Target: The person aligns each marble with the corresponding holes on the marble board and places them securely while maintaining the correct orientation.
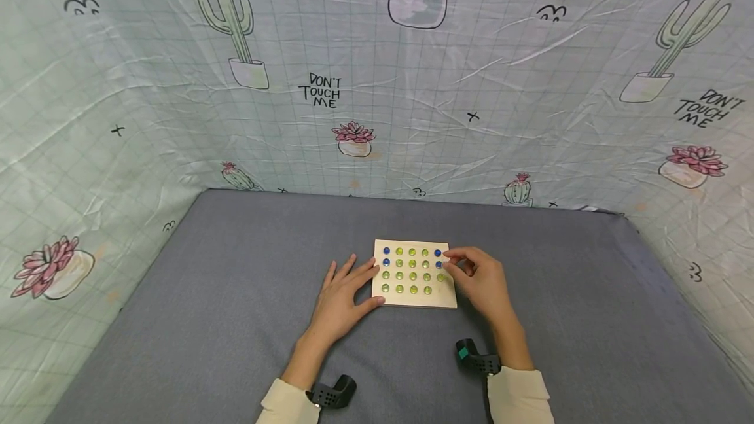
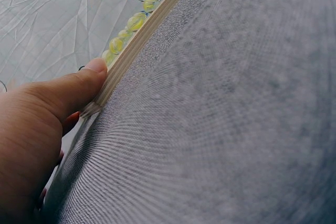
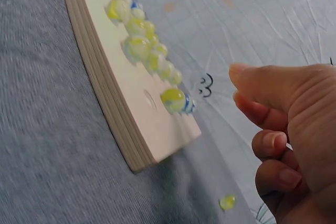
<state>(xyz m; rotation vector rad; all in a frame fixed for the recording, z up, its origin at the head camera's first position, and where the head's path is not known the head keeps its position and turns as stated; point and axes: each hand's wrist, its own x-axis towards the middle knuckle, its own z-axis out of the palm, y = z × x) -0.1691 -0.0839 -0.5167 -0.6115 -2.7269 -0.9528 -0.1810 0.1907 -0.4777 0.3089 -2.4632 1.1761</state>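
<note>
A flat wooden board holds rows of glass marbles, mostly yellow-green. Two blue marbles top its left column and two more top the right one. One hollow near its near right corner holds no marble. My left hand lies with spread fingers at the board's left side, thumb on the near left corner and index fingertip at the edge. Over the right edge, beside the blue marbles, hovers my right hand, fingers loosely bent and nothing visible between thumb and index finger.
A loose yellow-green marble lies on the grey cloth beyond the board's right end. The grey-covered table is bounded by a cactus-print curtain at the back and sides. Each wrist wears a black camera mount.
</note>
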